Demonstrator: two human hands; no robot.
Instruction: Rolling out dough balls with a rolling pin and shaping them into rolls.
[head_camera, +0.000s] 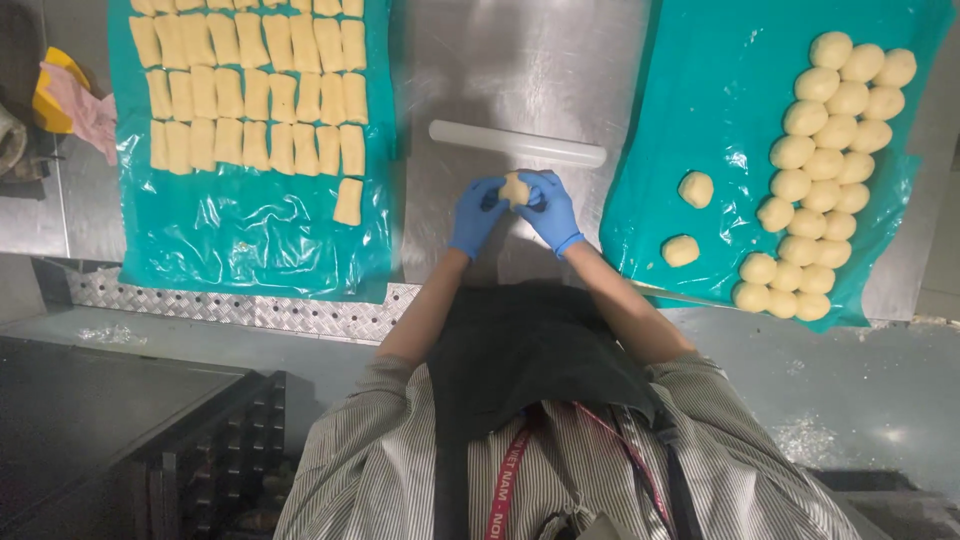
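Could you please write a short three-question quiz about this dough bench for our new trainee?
1. True or false: both blue-gloved hands, left hand and right hand, are on one small pale dough piece.
2. What lies on the steel table just beyond the hands?
A. a metal scraper
B. a white cylindrical plastic rolling pin
C. a knife
3. Which teal plastic sheet carries the round dough balls, and which the rectangular dough strips?

Key
1. True.
2. B.
3. The right teal plastic sheet carries the balls; the left teal plastic sheet carries the strips.
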